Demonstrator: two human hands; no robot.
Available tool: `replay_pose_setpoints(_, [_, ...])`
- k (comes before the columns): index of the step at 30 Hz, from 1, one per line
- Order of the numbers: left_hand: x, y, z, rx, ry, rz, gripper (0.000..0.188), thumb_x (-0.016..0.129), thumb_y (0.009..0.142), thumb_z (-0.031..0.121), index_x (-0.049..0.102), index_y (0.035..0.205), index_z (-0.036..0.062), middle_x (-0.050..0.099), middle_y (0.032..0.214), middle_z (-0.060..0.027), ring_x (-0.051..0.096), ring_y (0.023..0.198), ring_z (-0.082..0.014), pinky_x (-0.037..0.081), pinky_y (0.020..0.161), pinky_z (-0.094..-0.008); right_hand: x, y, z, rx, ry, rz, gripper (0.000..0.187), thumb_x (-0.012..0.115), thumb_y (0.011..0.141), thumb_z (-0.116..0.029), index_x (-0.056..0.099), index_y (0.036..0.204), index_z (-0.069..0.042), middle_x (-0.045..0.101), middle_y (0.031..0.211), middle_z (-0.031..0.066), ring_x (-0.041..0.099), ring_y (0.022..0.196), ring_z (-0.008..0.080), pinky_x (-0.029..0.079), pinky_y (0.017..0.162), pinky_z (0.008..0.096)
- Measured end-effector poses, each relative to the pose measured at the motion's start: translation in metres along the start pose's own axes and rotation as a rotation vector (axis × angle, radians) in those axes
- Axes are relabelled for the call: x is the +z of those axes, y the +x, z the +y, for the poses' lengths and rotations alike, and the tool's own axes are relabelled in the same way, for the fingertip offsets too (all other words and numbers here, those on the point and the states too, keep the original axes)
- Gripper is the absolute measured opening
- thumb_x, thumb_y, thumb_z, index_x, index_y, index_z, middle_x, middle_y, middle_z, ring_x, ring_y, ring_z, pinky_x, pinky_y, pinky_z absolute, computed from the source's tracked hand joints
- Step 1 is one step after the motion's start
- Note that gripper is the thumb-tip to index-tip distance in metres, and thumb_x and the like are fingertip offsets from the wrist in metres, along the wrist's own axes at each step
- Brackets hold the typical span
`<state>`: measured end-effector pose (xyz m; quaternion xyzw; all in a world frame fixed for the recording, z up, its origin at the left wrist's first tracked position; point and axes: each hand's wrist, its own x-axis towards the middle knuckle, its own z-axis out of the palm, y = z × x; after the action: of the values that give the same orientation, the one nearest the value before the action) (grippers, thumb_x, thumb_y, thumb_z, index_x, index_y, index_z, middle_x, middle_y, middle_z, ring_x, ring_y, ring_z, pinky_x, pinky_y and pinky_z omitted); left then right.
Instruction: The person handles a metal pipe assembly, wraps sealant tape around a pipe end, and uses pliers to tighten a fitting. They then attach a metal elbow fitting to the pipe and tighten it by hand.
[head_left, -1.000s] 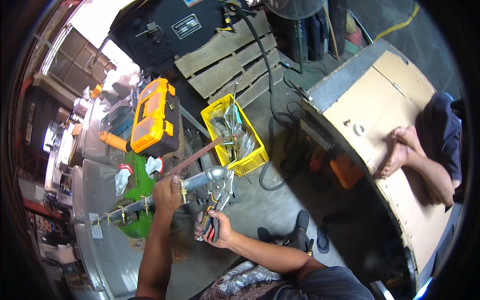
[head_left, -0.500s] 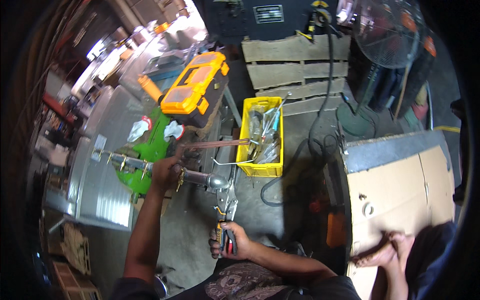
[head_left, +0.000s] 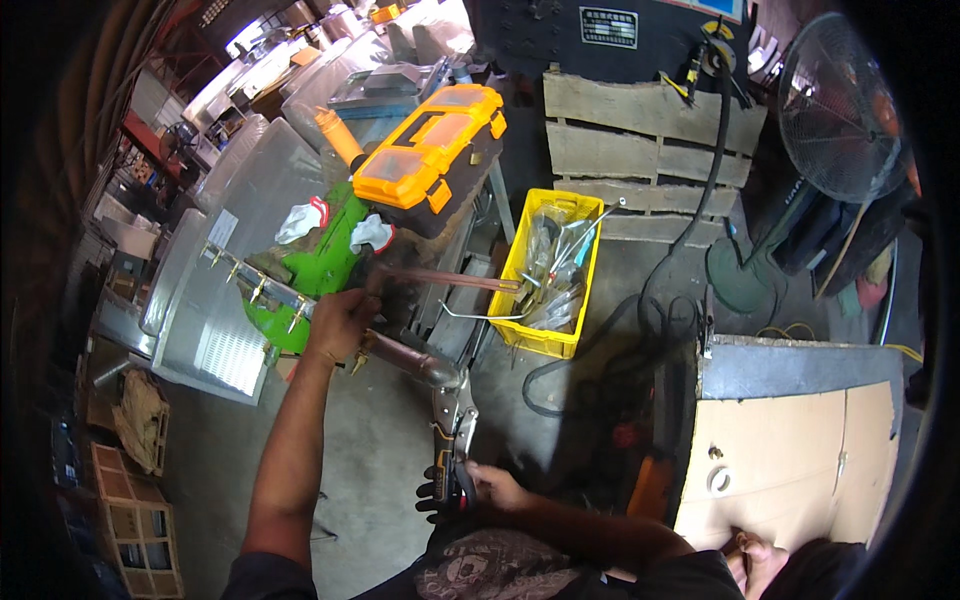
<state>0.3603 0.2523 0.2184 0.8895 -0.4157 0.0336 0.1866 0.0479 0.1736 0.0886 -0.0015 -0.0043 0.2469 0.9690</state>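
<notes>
A metal pipe (head_left: 402,357) with several small brass valves runs from the bench at the left toward my body. Closed round its middle is my left hand (head_left: 340,325), beside one brass valve (head_left: 361,361). The pipe's near end is rounded and sits at the jaws of large pliers (head_left: 454,410); whether they clamp it is hard to tell. My right hand (head_left: 497,488) grips the pliers' black and yellow handles, close to my body. Its far-side fingers look dark. Reddish-brown rods (head_left: 455,280) stretch from near my left hand toward the yellow crate.
A green machine part (head_left: 335,235) with white gloves (head_left: 303,220) and an orange-lidded toolbox (head_left: 430,150) occupy the bench. The yellow crate (head_left: 512,270) holds tools. A black hose (head_left: 700,215) crosses the floor. Right are a fan (head_left: 840,110) and cardboard (head_left: 780,450), with another person's limbs at its edge.
The whole view has swung, so bench and crate sit further right and the pipe slants more steeply. Both hands keep their holds; my right hand appears slightly lower on the pliers.
</notes>
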Motion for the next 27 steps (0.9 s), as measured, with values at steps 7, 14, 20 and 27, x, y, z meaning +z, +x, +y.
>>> replay_pose_setpoints(7, [0.024,-0.011,0.046,0.041,-0.441,0.17,0.029,0.066,0.086,0.033,0.066,0.087,0.0042,0.067,0.085,-0.0133,0.065,0.082,-0.0305,0.049,0.07,-0.0385,0.006,0.009,0.005,-0.037,-0.021,0.149,0.035,0.059,0.091,-0.026,0.05,0.118,-0.005,0.058,0.098,0.0132,0.058,0.095,0.0301,0.047,0.087,0.0459])
replay_pose_setpoints(14, [0.048,-0.042,0.114,0.14,-0.029,0.308,0.017,0.07,0.071,0.022,0.061,0.072,0.008,0.059,0.076,-0.009,0.058,0.078,-0.0313,0.041,0.077,-0.0441,0.002,0.015,-0.001,0.028,-0.007,0.163,0.029,0.058,0.079,-0.01,0.05,0.107,-0.008,0.054,0.089,0.0096,0.054,0.085,0.0265,0.045,0.08,0.0432])
replay_pose_setpoints(20, [0.049,-0.036,0.108,0.186,-0.034,0.262,0.019,0.071,0.07,0.019,0.056,0.067,0.0078,0.056,0.072,-0.0088,0.057,0.076,-0.0322,0.044,0.087,-0.0432,-0.004,0.017,-0.004,0.087,0.08,0.052,0.017,0.058,0.076,-0.01,0.051,0.091,-0.01,0.05,0.077,0.0058,0.053,0.073,0.0227,0.044,0.072,0.037])
replay_pose_setpoints(27, [0.035,-0.041,0.11,0.123,-0.12,0.17,0.022,0.072,0.067,0.014,0.052,0.065,0.0049,0.053,0.069,-0.009,0.056,0.074,-0.0318,0.045,0.081,-0.0431,0.017,-0.043,-0.07,0.408,-0.092,0.297,0.029,0.057,0.084,-0.014,0.055,0.112,-0.004,0.06,0.089,0.0105,0.059,0.08,0.0253,0.048,0.074,0.0383])
